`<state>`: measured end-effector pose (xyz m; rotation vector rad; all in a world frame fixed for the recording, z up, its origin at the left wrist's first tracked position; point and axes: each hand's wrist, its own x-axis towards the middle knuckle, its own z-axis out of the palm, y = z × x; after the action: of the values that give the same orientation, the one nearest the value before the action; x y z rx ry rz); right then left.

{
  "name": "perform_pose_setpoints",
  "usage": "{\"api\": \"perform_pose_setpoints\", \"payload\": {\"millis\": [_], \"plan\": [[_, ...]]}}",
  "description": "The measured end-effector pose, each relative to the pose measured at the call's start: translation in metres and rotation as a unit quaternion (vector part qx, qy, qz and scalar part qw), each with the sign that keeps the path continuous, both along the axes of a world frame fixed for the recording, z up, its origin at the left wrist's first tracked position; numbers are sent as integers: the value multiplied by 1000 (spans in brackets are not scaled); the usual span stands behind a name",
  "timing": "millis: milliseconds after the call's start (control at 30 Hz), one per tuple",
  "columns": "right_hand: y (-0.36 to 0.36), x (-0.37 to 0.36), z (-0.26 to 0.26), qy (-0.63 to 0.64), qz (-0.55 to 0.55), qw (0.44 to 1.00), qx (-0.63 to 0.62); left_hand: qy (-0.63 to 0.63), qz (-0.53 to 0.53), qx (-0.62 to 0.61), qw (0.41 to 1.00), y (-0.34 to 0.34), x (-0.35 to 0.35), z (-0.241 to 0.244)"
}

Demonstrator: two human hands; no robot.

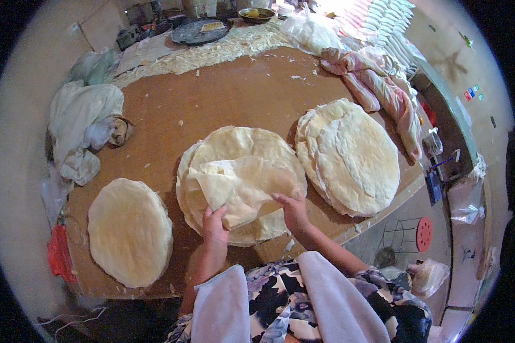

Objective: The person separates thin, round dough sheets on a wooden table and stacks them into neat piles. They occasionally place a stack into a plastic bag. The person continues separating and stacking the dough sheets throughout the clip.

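Note:
A thin, partly translucent sheet of flatbread (249,184) is gripped at its near edge by my left hand (216,223) and at its right side by my right hand (294,209). Its left corner is folded over. Beneath it lies the middle stack of round flatbreads (240,141), whose far and near rims show around the sheet. To the right, touching or almost touching that stack, sits another pile of flatbreads (360,158) with uneven, overlapping edges. A third stack of rounder, smoother flatbreads (128,233) rests at the left near the table's front.
The brown table (223,94) carries scattered scraps, with shredded dough pieces (223,55) along its far edge. There too is a black round pan (201,31). Bunched white cloth (83,115) lies left, pinkish cloth (382,85) right. A red-topped stool (424,234) stands on the floor.

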<state>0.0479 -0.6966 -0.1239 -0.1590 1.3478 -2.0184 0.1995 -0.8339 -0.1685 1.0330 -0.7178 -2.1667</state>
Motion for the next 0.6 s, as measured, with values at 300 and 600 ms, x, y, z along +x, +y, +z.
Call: {"api": "perform_pose_setpoints", "payload": {"millis": [300, 600], "plan": [[-17, 20, 23, 739, 324, 531, 258, 145, -16, 99, 984, 16, 11, 11], [-26, -12, 17, 231, 460, 857, -36, 204, -42, 54, 977, 16, 35, 27]]}}
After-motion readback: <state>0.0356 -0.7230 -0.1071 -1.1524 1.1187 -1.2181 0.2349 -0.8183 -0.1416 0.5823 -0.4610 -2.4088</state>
